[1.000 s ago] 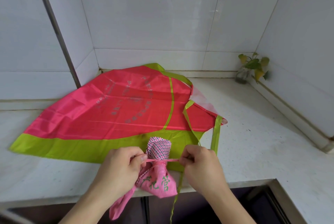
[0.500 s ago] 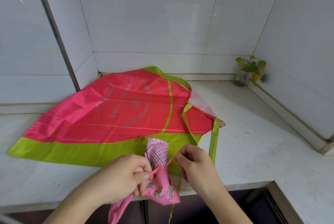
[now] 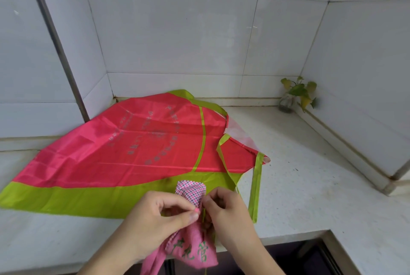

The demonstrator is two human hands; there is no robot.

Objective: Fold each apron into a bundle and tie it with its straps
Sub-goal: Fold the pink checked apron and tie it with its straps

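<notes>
A small pink checked apron bundle (image 3: 192,250) with green characters sits at the counter's front edge, its dotted top (image 3: 192,190) sticking up. My left hand (image 3: 153,223) pinches its thin pink strap at the bundle's waist. My right hand (image 3: 226,212) pinches the strap from the other side, fingertips nearly touching the left ones. A wide pink strap end (image 3: 150,266) hangs below the counter edge. Behind lies a large red apron (image 3: 137,146) with lime-green border, spread flat, its green straps (image 3: 255,188) trailing toward me.
The white speckled counter (image 3: 321,197) runs into a tiled corner. A small plant in a glass jar (image 3: 288,101) stands at the back right. A dark opening (image 3: 299,259) lies below the counter's front edge, which steps at the right.
My hands have come together at the bundle's waist; a second ago they pulled the pink strap taut sideways. The bundle has tipped slightly toward me.
</notes>
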